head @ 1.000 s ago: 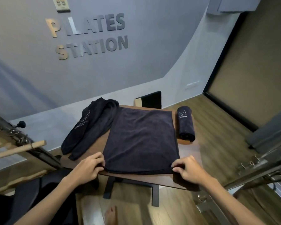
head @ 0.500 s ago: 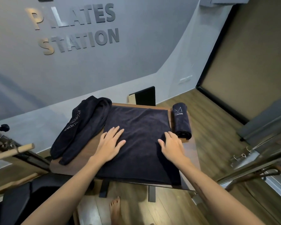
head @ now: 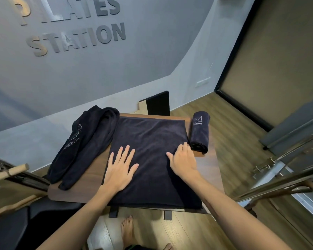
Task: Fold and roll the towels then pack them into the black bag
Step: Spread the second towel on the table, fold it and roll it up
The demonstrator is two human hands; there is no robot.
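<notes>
- Towel (head: 148, 150), dark and already folded into a rectangle, lies flat across the middle of the tabletop (head: 96, 170), its near edge hanging just past the tabletop's near edge.
- Left hand (head: 120, 167) lies palm-down on the near-left part of the towel, fingers straight and spread; this grip has hold of nothing, it only presses.
- Right hand (head: 183, 160) rests on the towel's right side, fingers fairly straight with the tips at the right edge; I cannot tell whether they are catching that edge or simply pressing it flat.
- Rolled towel (head: 200, 132), 1 finished piece, lies on the right of the tabletop just beside the right hand's fingertips; a loose towel (head: 85, 143) is heaped along the left side, touching the flat one at its far-left corner.
- Step in hand looks like smoothing the fold before rolling. To do it well, sweep both palms outward so no creases or trapped air remain and the layers stay aligned at the edges.
- Rolling should probably start from 1 short end, kept tight and square, matching the finished roll.
- Risk: the overhanging near edge may drag the towel off the tabletop; sliding it farther in first would help.
- Black bag: I cannot say which dark object here is it.
</notes>
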